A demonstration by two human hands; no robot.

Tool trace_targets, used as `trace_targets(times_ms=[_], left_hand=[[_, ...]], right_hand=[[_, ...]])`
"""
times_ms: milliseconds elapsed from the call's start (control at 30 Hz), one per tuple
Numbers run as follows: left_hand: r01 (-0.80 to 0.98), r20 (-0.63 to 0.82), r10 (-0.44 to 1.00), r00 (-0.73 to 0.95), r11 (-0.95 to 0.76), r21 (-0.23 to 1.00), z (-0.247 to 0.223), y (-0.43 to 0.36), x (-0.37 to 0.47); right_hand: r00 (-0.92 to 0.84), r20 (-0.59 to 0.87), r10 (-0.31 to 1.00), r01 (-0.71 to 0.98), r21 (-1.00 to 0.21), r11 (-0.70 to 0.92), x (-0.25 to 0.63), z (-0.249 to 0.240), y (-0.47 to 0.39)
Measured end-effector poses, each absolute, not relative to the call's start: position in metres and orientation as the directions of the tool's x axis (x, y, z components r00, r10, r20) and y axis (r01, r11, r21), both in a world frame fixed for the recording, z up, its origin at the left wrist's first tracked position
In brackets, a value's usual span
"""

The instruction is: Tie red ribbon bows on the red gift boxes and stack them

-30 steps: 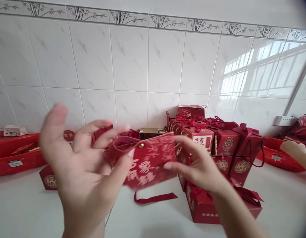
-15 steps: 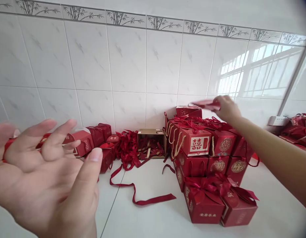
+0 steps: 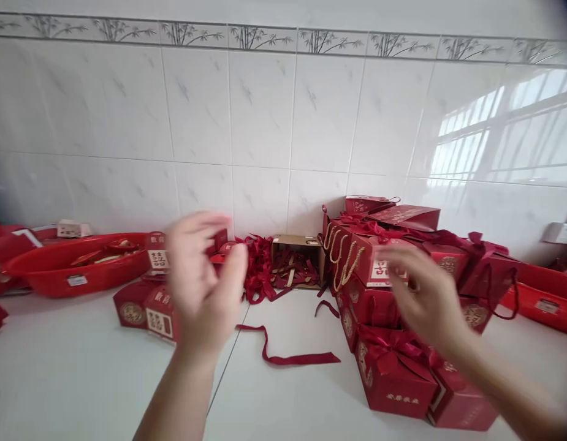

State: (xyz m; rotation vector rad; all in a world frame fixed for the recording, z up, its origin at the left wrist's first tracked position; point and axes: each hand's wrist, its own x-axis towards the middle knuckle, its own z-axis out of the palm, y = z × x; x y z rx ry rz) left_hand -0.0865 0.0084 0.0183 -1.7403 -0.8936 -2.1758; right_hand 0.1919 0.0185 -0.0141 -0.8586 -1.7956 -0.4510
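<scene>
My left hand [image 3: 203, 278] is raised over the left middle of the table, blurred, its thumb apart from the fingers and nothing in it. In front of the stacked red gift boxes [image 3: 370, 306] hangs my right hand [image 3: 423, 294], also blurred, with loosely bent fingers and no visible object in them. A flattened red box [image 3: 405, 217] lies on top of the stack. Two ribbon-tied boxes [image 3: 398, 386] stand at the front of it. A dark red ribbon [image 3: 301, 359] is stretched out on the white table between my hands.
By the tiled wall, an open cardboard box [image 3: 296, 241] on its side holds ribbon pieces, beside a heap of red ribbons [image 3: 258, 269]. More red boxes [image 3: 133, 303] and a red basin [image 3: 81, 275] are at left. Another red basin [image 3: 547, 300] is at far right.
My right hand has let go of the flattened red box on the stack and come down. My left hand has turned and moved inward from the left. The view has swung left.
</scene>
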Motion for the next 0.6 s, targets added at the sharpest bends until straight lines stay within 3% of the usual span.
trace_targets(times_ms=[67,133,200,300,400,500,567,600], left_hand=[[0.608,0.848,0.521,-0.100,-0.643,0.466,-0.006,0.033,-0.085],[0.788,0.486,0.869,0.086,-0.358,0.500,-0.044,0.055,-0.086],[0.853,0.289,0.949,0.127,-0.253,0.456,-0.090,0.070,-0.088],[0.917,0.181,0.980,0.088,-0.150,0.370,-0.146,0.080,-0.093],[0.943,0.139,0.983,0.122,-0.158,0.293,-0.170,0.086,-0.100],[0.950,0.140,0.976,0.167,-0.197,0.244,-0.171,0.089,-0.106],[0.950,0.160,0.970,0.183,-0.216,0.224,-0.169,0.090,-0.106],[0.950,0.170,0.968,0.187,-0.222,0.219,-0.168,0.090,-0.106]], right_hand=[[-0.426,0.755,0.498,0.634,-0.144,0.760,0.157,-0.062,-0.005],[-0.574,0.506,0.644,0.636,-0.220,0.740,0.127,-0.106,-0.017],[-0.567,0.257,0.783,0.723,-0.299,0.622,0.103,-0.138,-0.016],[-0.453,0.082,0.888,0.807,-0.385,0.447,0.081,-0.166,0.001],[-0.499,0.061,0.864,0.763,-0.442,0.472,0.073,-0.178,0.015],[-0.502,0.216,0.837,0.673,-0.510,0.535,0.074,-0.184,0.017],[-0.406,0.320,0.856,0.577,-0.637,0.512,0.076,-0.184,0.012],[-0.353,0.287,0.890,0.498,-0.748,0.439,0.077,-0.183,0.010]])
